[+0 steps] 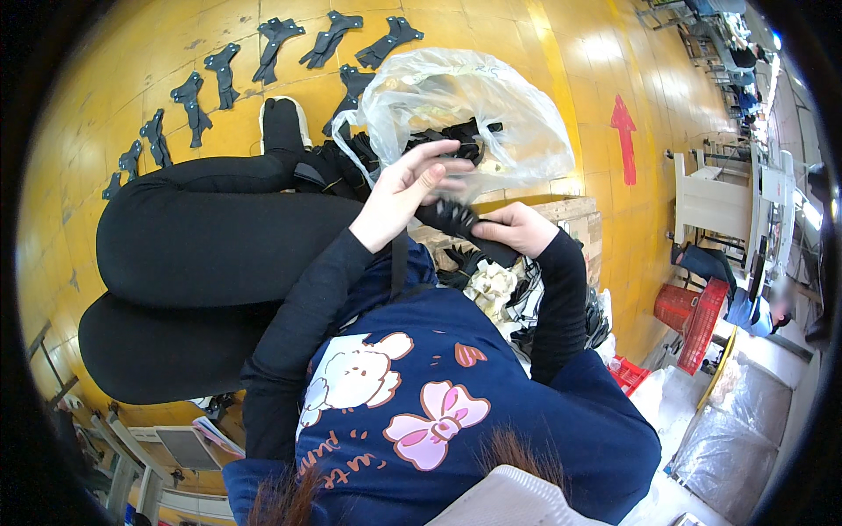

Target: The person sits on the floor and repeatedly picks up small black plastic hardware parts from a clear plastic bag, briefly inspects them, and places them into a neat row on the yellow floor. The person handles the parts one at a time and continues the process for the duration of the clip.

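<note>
My right hand (519, 230) pinches a black fabric strip (452, 217) between thumb and fingers. The strip's far end is smeared by motion. Just left of it, my left hand (396, 195) is raised with its fingers spread apart. It appears to hold nothing; whether its lower edge touches the strip, I cannot tell. Beyond both hands stands a clear plastic bag (526, 110) with black pieces (478, 140) inside. More dark straps (346, 171) lie between the bag and my leg.
Several black strap pieces (279, 44) lie in a curved row on the yellow floor. Beneath my right arm sit cream and black scraps (491, 289) beside a wooden surface (570, 215). Red crates (702, 324), a white bench (715, 195) and a person (745, 302) are at right.
</note>
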A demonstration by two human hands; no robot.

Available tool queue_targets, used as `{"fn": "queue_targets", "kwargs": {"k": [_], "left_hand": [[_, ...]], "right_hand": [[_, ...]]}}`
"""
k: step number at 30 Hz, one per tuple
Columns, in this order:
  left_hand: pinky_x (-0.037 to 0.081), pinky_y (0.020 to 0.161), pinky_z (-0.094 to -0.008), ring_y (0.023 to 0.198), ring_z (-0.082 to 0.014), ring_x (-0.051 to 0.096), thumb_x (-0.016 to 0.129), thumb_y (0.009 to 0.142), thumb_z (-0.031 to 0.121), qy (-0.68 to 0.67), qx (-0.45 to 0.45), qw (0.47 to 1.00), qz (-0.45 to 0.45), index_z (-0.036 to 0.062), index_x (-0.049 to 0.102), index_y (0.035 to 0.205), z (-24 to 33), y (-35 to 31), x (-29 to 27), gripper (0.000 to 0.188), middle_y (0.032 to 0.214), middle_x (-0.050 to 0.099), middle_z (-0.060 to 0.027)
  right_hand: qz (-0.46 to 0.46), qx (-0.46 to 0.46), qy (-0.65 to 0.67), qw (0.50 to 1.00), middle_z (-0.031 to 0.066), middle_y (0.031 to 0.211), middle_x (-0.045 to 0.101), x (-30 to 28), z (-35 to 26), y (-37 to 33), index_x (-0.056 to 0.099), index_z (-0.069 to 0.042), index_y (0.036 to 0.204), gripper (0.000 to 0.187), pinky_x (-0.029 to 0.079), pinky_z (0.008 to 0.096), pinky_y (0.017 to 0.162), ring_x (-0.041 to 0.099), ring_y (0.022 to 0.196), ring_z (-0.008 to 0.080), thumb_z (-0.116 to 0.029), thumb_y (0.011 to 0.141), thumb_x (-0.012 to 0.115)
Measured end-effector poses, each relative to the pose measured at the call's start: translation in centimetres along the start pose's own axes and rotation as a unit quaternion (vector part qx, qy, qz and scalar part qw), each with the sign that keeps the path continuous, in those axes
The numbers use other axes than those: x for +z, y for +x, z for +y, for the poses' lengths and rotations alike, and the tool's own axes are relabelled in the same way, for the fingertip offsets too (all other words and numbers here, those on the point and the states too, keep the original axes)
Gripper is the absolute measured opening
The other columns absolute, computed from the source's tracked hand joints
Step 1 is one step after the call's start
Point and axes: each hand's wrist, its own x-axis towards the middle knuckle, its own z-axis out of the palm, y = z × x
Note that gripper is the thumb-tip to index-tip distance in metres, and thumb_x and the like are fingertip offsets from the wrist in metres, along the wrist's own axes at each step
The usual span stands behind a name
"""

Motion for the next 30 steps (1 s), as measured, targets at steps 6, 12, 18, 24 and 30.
{"fn": "queue_targets", "kwargs": {"k": [6,12,18,24,30], "left_hand": [[0.043,0.092,-0.0264,0.102,-0.0144,0.058,0.052,0.091,0.002,0.189,0.098,0.967,0.140,-0.0028,0.058,0.112,4.7,-3.8,-1.5,0.023,0.106,0.064,-0.0102],[0.044,0.088,-0.0262,0.097,-0.0175,0.061,0.050,0.089,-0.001,0.371,0.202,0.833,0.358,-0.0045,0.060,0.103,11.8,-12.1,-1.2,0.018,0.101,0.065,-0.0133],[0.044,0.091,-0.0298,0.094,-0.0198,0.060,0.046,0.093,0.005,0.350,0.360,0.738,0.451,-0.0035,0.059,0.103,14.6,-19.7,-4.6,0.018,0.097,0.063,-0.0155],[0.043,0.088,-0.0288,0.091,-0.0193,0.058,0.045,0.093,0.005,0.328,0.308,0.778,0.439,-0.0034,0.058,0.102,12.5,-16.5,-2.8,0.018,0.095,0.062,-0.0138],[0.043,0.087,-0.0465,0.086,-0.0301,0.060,0.048,0.082,-0.006,0.613,0.242,0.733,0.168,-0.0041,0.057,0.105,16.6,-16.2,-0.4,0.025,0.094,0.064,-0.0208]], "right_hand": [[0.162,0.303,-0.365,0.865,0.0172,0.075,0.067,-3.4,14.8,0.3,0.069,-0.001,0.083,0.050,0.051,0.0378,0.071,0.066,0.073,0.0291,-0.050,0.072,0.067],[-0.003,0.329,-0.371,0.869,0.0239,0.102,0.063,1.0,27.7,4.9,0.065,0.002,0.102,0.058,0.049,0.0390,0.085,0.062,0.097,0.0333,-0.047,0.071,0.068],[0.089,0.315,-0.370,0.869,0.0217,0.111,0.061,0.1,12.9,4.7,0.062,-0.003,0.110,0.053,0.046,0.0437,0.090,0.060,0.102,0.0347,-0.046,0.079,0.055],[0.264,-0.197,-0.174,0.928,0.0161,0.080,0.064,-0.9,3.8,9.8,0.061,-0.004,0.091,0.021,0.049,0.0387,0.068,0.061,0.078,0.0337,-0.023,0.085,0.053],[0.114,0.091,-0.594,0.791,0.0154,0.123,0.056,-0.1,18.9,18.4,0.058,-0.009,0.118,0.048,0.037,0.0410,0.101,0.050,0.117,0.0319,-0.042,0.084,0.049]]}}
